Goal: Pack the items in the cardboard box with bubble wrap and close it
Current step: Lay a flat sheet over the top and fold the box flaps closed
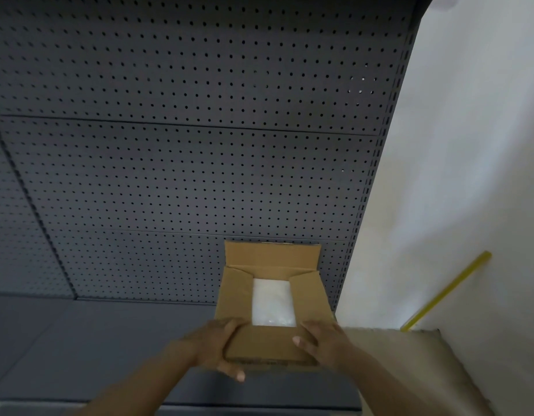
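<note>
A small brown cardboard box sits on a dark grey shelf, low in the head view. Its left and right side flaps are folded inward, the far flap stands up, and the near flap lies folded down over the top. White bubble wrap shows through the gap between the flaps; whatever lies under it is hidden. My left hand grips the box's near left corner, fingers wrapped down its front. My right hand presses on the near flap at the right corner.
A dark grey pegboard panel rises right behind the box. The grey shelf stretches to the left. A white wall stands on the right, with a yellow strip leaning against it and a beige surface below.
</note>
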